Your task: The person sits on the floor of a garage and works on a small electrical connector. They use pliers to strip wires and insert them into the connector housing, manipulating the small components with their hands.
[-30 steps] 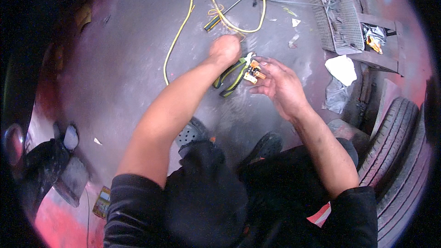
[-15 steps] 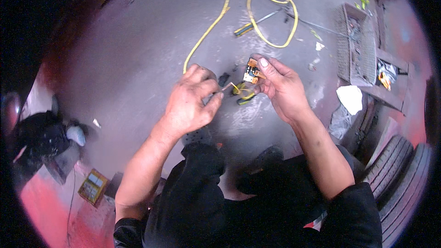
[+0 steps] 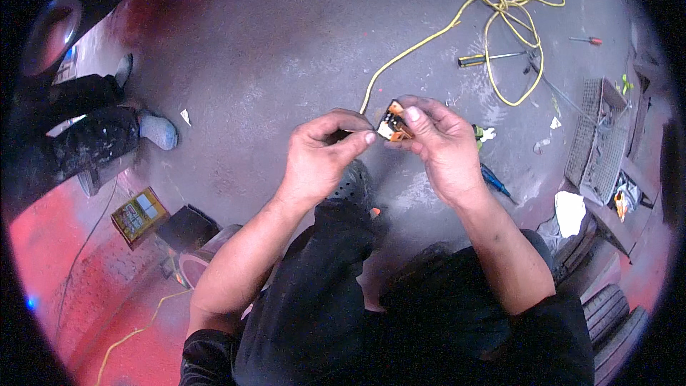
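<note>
Block (image 3: 395,127) is best held level between the right hand's (image 3: 450,154) gripping fingertips, the left hand (image 3: 314,161) pinching the cord (image 3: 457,23) close beside it.

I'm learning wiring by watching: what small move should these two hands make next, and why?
I'd probably hold the electrical fitting steady in the right hand and ease the yellow cable toward it with the left hand. The left hand seems to pinch the cable right beside the fitting; whether they touch is too small to tell.
</note>
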`<state>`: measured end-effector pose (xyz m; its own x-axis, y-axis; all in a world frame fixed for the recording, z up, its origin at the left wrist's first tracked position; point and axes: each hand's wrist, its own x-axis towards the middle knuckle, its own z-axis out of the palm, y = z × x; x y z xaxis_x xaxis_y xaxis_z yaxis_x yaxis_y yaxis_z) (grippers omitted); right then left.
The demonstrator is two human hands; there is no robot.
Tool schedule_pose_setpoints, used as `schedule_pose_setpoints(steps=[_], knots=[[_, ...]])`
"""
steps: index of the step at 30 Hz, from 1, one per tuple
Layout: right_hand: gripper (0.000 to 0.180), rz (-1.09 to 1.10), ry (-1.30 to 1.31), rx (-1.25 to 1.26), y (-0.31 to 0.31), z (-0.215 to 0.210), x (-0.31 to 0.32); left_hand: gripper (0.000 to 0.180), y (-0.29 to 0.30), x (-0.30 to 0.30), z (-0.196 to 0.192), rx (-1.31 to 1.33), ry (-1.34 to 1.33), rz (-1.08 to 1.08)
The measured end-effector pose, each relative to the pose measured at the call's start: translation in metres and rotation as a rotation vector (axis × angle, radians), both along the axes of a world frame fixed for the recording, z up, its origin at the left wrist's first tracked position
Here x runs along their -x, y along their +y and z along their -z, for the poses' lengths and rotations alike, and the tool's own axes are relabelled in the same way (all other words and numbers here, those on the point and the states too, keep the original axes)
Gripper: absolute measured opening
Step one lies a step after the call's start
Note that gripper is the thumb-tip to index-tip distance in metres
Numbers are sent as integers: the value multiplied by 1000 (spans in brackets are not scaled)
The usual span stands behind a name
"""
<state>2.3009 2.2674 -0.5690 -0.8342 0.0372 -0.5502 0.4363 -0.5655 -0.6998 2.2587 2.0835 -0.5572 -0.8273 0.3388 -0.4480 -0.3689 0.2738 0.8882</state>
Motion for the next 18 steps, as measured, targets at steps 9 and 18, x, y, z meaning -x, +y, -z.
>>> schedule_pose_setpoints(steps=[9,18], knots=[[37,32,50,-109,4,-4,-9,10,-3,-7,16,-514,-162,-220],[37,0,29,-72,17,2,-15,8,-1,3,6,6,25,-118]])
